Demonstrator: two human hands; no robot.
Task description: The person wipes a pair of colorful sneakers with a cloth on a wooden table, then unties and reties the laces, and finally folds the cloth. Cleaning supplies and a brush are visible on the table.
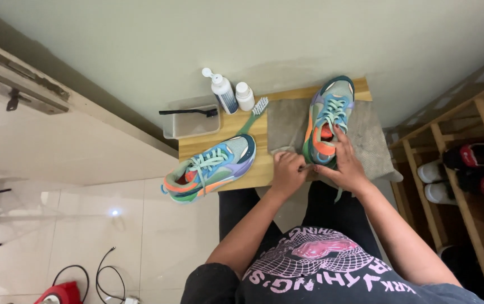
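A colourful sneaker (328, 115) with mint laces stands on a grey cloth (287, 124) at the right of a small wooden table (250, 141). My right hand (345, 163) grips its heel side. My left hand (287, 171) is closed at the shoe's heel, seemingly pinching a fold of the cloth or a small tool; which one I cannot tell. The matching second sneaker (211, 169) lies at the table's left front corner, overhanging the edge, untouched.
At the table's back stand a white pump bottle (222, 90), a small white bottle (245, 95), a green toothbrush (250, 115) and a clear tub (191, 121) with a black brush across it. A wooden shoe rack (467, 169) stands right. Cables lie on the tiled floor.
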